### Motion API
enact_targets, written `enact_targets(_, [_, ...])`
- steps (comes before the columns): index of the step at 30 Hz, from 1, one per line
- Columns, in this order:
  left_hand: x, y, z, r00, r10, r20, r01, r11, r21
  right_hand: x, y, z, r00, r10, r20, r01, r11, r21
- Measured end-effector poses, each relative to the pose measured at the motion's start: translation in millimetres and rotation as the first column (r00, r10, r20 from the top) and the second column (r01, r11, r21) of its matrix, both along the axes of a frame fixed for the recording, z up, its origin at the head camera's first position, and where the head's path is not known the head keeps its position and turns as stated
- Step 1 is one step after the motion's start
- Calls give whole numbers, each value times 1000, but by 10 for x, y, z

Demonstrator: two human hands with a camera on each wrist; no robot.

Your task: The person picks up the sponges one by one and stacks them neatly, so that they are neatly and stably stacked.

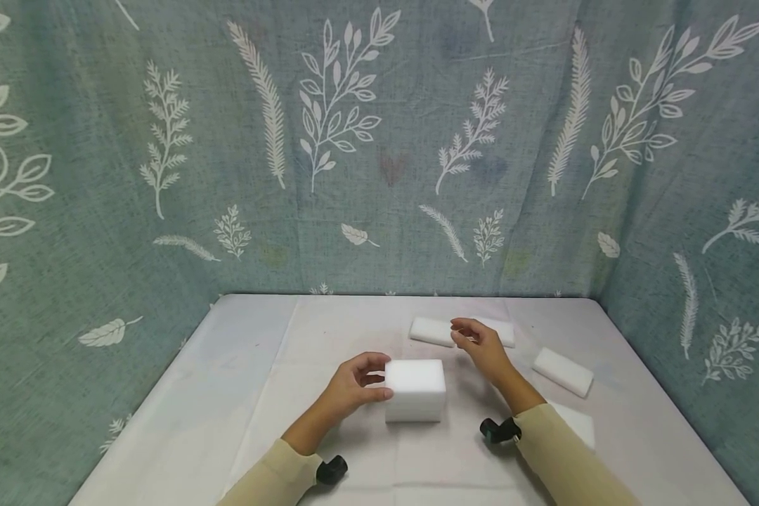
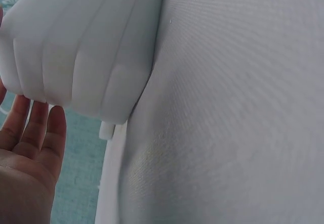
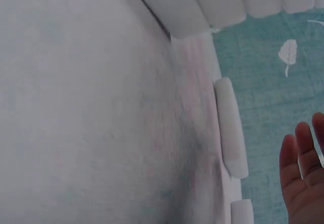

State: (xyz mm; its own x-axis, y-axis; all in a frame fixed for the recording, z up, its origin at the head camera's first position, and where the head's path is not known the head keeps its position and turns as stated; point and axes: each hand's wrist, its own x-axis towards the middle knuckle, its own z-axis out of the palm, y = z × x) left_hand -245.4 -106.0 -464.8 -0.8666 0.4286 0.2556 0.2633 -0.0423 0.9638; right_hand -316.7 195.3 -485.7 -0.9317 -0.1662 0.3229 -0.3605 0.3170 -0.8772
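Observation:
A stack of several white foam-like blocks (image 1: 415, 390) stands mid-table; its layers (image 2: 61, 57) show from the side in the left wrist view. The left hand (image 1: 353, 383) holds the stack's left side, thumb at the near corner and fingertips toward the far one. In the left wrist view, fingers (image 2: 35, 130) touch the layers' edge. Beyond the stack to the right, the right hand (image 1: 481, 346) is raised with relaxed fingers, holding nothing. Flat white blocks lie behind it, one at left (image 1: 431, 331) and another at right (image 1: 502, 333), partly hidden by the hand.
Toward the table's (image 1: 228, 393) right side lies a white block (image 1: 563, 371). Nearer, another one (image 1: 575, 424) is partly covered by the right sleeve. Leaf-patterned green cloth (image 1: 379, 197) stands around the table at the back and both sides.

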Motion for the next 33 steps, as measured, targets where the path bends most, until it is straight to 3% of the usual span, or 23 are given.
enact_targets(7, [-7,-7,-11,1000,6,-13,-6,1000,-10,-165,-3,-7,998,-55,36,52,997,63])
enact_targets(17, [-22,-5,-41,1000,0,-29,0,1000,2,-325,-20,-75,990,-109,93,101,991,82])
enact_targets(33, [-17,4,-29,999,22,-31,-22,1000,-21,-530,-47,-132,963,-172,208,118,961,251])
